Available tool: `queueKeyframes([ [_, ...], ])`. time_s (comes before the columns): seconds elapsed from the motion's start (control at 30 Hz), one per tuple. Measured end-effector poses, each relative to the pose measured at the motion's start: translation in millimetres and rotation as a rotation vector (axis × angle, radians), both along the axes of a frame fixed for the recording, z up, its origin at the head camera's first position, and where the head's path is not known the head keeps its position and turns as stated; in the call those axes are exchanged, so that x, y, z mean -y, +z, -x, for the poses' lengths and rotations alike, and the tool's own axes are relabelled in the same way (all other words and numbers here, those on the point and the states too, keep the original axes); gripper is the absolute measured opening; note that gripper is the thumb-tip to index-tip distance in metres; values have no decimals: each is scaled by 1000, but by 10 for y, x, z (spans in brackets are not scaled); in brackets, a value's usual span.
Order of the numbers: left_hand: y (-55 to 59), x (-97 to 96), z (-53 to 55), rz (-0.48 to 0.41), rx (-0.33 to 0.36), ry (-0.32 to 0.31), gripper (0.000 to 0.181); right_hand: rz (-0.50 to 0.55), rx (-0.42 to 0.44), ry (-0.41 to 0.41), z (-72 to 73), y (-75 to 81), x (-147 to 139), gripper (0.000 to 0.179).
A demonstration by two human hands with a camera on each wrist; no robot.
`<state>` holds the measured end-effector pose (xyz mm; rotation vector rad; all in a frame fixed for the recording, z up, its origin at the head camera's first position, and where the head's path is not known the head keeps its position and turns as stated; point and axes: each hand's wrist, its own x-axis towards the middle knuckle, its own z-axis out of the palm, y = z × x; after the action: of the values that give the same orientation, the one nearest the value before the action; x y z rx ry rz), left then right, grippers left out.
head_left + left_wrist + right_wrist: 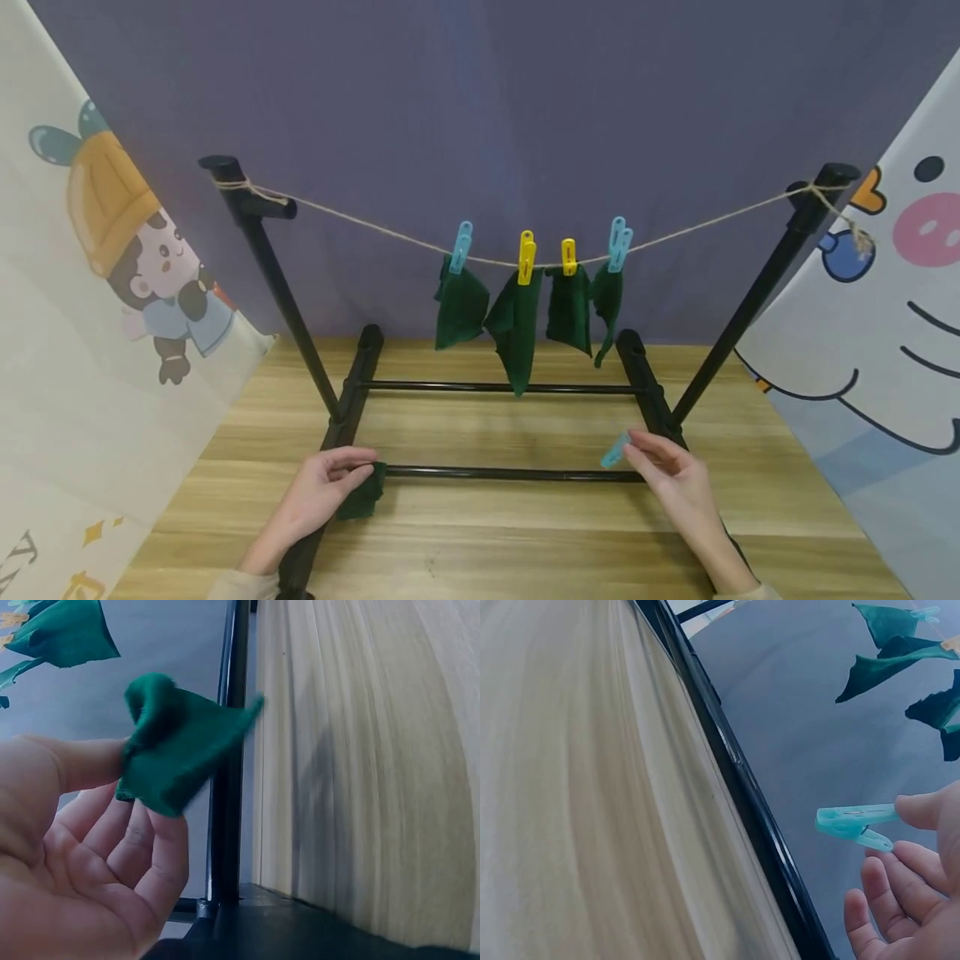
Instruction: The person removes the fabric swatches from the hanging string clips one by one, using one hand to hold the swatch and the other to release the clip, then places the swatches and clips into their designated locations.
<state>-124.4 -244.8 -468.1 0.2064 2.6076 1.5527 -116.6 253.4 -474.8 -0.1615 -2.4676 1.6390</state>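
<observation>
A small green cloth (362, 497) hangs from the left hand (318, 492) in the lower left of the head view, in front of the black rack (290, 312); the left wrist view shows it pinched at one edge under the thumb, the other end loose and slightly blurred. It looks light, soft and limp, hard to break and unlikely to slip, so an upper edge or corner seems the best place to take hold. At the lower right of the head view, the right hand (678, 483) pinches a light blue peg (615, 450), thumb against one handle and forefinger at the other, as the right wrist view shows, its nose pointing away from the hand; the remaining fingers are loosely bent. The peg seems light, stiff plastic, smooth enough to turn in a careless grip, and is best held by its handle ends; whether it is squeezed apart I cannot tell. Across the upper middle, a string (367, 224) sags between the rack's posts, carrying four hanging cloths (461, 310) under two blue clips (461, 247) and two yellow clips (527, 258). No container shows. The rack stands on a wooden counter (480, 533), with a dark backdrop (480, 100) filling the upper part and cartoon panels (67, 333) at both sides.
</observation>
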Motion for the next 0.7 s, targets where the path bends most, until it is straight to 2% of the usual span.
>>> queueKeyframes([
  [0.13, -11, 5, -2, 23, -5, -52, 18, 7, -10, 4, -29, -25, -33, 43],
  [0.27, -35, 5, 4, 29, 7, -57, 19, -18, -16, 20, -28, -31, -41, 43],
  [0.4, -40, -2, 8, 39, 0, -50, 19, -41, 35, 30, -36, -26, -43, 44],
  [0.7, -92, -13, 29, 126, -39, -23, 12, -63, 168, 102, -78, -41, -47, 49],
])
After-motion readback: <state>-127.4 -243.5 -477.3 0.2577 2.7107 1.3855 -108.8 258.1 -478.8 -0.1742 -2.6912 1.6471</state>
